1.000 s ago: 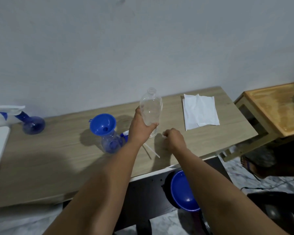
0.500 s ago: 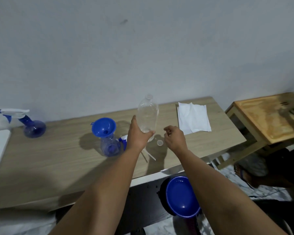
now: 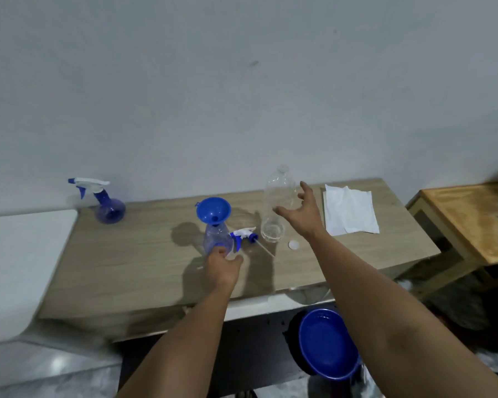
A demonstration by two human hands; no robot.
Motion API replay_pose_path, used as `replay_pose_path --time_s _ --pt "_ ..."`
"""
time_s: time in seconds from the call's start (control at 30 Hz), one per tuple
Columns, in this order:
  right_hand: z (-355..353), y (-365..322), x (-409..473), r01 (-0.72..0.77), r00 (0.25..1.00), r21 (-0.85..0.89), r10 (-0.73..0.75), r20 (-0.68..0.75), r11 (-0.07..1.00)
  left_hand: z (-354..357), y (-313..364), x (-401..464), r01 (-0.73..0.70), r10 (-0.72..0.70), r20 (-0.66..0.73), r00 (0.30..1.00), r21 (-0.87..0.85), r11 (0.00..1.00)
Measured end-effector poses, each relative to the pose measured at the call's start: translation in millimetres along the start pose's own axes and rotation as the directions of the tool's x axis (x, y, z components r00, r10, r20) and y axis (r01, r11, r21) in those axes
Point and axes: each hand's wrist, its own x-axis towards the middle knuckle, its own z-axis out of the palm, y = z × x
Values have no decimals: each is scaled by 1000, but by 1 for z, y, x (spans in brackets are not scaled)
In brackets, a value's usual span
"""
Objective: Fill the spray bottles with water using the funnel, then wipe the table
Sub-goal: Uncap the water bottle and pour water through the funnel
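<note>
A clear plastic water bottle [image 3: 278, 196] stands uncapped near the table's middle, with its small white cap [image 3: 293, 244] lying beside it. My right hand [image 3: 299, 214] is spread around the bottle's right side with straight fingers, not gripping it. A blue funnel [image 3: 213, 210] sits in the neck of a blue-tinted spray bottle [image 3: 217, 238]. My left hand [image 3: 223, 267] reaches the base of that bottle with its fingertips at it. Its spray head [image 3: 243, 234] lies on the table with its tube. A second spray bottle [image 3: 107, 203], head on, stands far left.
A white folded cloth [image 3: 348, 209] lies at the right of the wooden table [image 3: 133, 254]. A blue basin [image 3: 328, 343] sits on the floor under the front edge. A wooden stool [image 3: 472, 219] stands to the right, and a white surface [image 3: 20, 268] is at the left.
My left hand let go of the clear bottle and dropped to the base of the spray bottle with the funnel. My right hand left the cap on the table and moved up to the clear bottle.
</note>
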Motion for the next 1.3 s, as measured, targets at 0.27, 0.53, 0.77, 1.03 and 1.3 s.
replay_pose_path --time_s 0.27,0.53,0.77,1.03,1.3 --pt "31 -11 3 36 996 68 -31 -80 997 -23 -19 47 -21 22 -77 997 15 1000" --pt "48 -17 9 61 995 96 -53 -82 993 -22 -20 83 -191 198 112 974 -74 979" --pt "43 -69 9 221 973 75 -225 50 972 -28 -19 88 -189 186 168 968 1 982" --pt "43 -105 -2 347 880 -268 -213 425 899 -36 -16 85 -194 173 184 968 101 976" --pt "35 -113 -8 412 852 -533 -104 514 739 -35 -19 82 -213 196 198 960 65 975"
